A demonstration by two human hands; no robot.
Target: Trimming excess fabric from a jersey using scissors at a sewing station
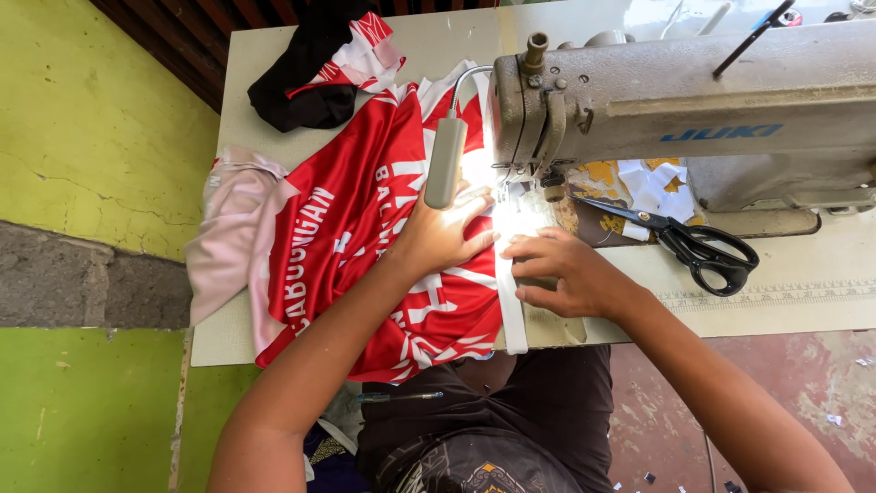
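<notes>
Sewing machine: grey, standing on a pale table; taken here as the landmark.

Red jersey: red with white patterning, spread on the table left of the machine; its near hem hangs toward the person's lap; one edge lies under the machine's needle end, in bright lamp glare.

White strip: narrow band running from the needle toward the person; seemingly being stitched along the jersey's edge; how much is already sewn cannot be told, though a fair length lies short of the needle.

Left hand: open, fingers spread flat, pressing the jersey just left of the needle; grips nothing.

Right hand: fingers loosely curled, tips on the strip in front of the machine; pressing, not clasping.

Black scissors: lying beside the machine's base.

Black garment: bundled at the table's far corner, left of the machine.
</notes>
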